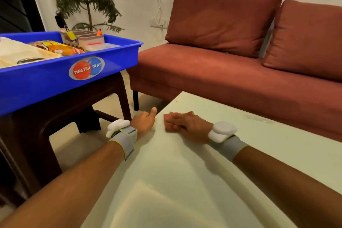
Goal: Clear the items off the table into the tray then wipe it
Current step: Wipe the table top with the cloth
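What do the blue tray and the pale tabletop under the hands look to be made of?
Blue tray: moulded plastic, glossy, judging by its rolled rim and soft highlights. Pale tabletop: hard and smooth, semi-glossy, throwing broad reflections; probably glass or laminate, I cannot tell which.

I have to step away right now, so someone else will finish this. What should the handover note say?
Left hand: at the near-left edge of the table, thumb up, holding nothing that shows.
Right hand: flat on the tabletop, fingers together; blurred, and no cloth shows under it.
Blue tray: on the dark stool to the left, already holding a snack packet, a desk organizer with markers, a clear box and cloth.
Done: no items show on the table.
Left: wiping; smudges show near the far edge.
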Motion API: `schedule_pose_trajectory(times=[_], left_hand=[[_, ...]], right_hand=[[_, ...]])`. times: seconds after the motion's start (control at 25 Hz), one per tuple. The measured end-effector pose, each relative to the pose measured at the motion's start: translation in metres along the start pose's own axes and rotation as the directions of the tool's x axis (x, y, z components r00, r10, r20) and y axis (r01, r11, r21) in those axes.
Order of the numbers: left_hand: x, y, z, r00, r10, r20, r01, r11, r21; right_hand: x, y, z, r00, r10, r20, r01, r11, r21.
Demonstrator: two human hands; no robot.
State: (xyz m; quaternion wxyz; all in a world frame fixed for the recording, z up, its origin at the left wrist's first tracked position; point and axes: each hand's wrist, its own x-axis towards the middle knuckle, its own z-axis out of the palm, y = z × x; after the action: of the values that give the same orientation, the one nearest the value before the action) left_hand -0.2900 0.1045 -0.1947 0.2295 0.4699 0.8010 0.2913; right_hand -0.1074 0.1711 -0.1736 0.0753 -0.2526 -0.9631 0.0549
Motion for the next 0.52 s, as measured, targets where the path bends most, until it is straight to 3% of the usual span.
schedule_pose_trajectory(times=[0.08, 0.16, 0.2, 0.28, 0.4, 0.44, 0.52], left_hand=[[-0.003, 0.005, 0.002, 0.997, 0.01, -0.07, -0.01, 1.0, -0.001], [-0.002, 0.011, 0.005, 0.992, 0.031, -0.121, -0.031, 1.0, -0.002], [-0.003, 0.013, 0.006, 0.99, 0.029, -0.138, -0.03, 1.0, -0.006], [-0.004, 0.011, 0.007, 0.987, 0.001, -0.159, -0.002, 1.0, -0.007], [-0.009, 0.011, 0.004, 0.99, -0.012, -0.139, 0.013, 1.0, 0.008], [-0.007, 0.009, 0.005, 0.992, -0.003, -0.127, 0.004, 1.0, 0.005], [-0.006, 0.006, 0.006, 0.992, 0.005, -0.124, -0.005, 1.0, -0.004]], right_hand=[[-0.003, 0.041, -0.007, 0.987, 0.154, -0.035, -0.157, 0.983, -0.099], [0.025, 0.052, -0.007, 0.931, 0.363, -0.036, -0.364, 0.93, -0.047], [0.041, 0.04, -0.003, 0.926, 0.377, -0.039, -0.377, 0.926, 0.0], [0.051, 0.001, 0.002, 0.963, 0.267, -0.025, -0.264, 0.961, 0.083], [-0.002, -0.016, 0.004, 1.0, 0.017, -0.022, -0.016, 0.999, 0.033], [-0.018, -0.004, -0.003, 1.0, -0.014, -0.026, 0.016, 0.998, 0.065], [-0.027, 0.034, -0.009, 0.992, 0.105, -0.067, -0.101, 0.994, 0.05]])
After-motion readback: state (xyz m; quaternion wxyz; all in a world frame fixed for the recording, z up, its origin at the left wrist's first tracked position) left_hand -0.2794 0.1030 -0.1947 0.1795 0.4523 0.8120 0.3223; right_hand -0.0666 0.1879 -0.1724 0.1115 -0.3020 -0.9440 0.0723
